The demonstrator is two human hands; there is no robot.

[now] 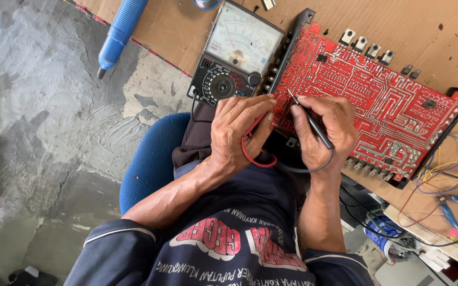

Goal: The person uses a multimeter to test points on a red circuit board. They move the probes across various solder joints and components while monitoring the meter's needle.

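Head camera looks straight down at a seated person's two bare hands working over a large red circuit board point(377, 100), solder side up, lying on a sheet of brown cardboard point(176, 26). Left hand point(237, 132) rests at the board's near left corner, its fingers pressed together around a red test lead point(250, 153); the lead's tip is hidden. Right hand point(327, 130) pinches a thin black probe point(311, 121) between its fingers, tip touching the board. Just beside the left hand lies an analogue meter point(234, 55) with a black dial. A blue soldering tool point(120, 29) lies farther left at the cardboard's edge. Loose coloured wires point(446, 175) and blue-handled pliers point(451, 209) sit at the right. Below is rough grey concrete floor point(43, 116) and a blue seat point(152, 159).
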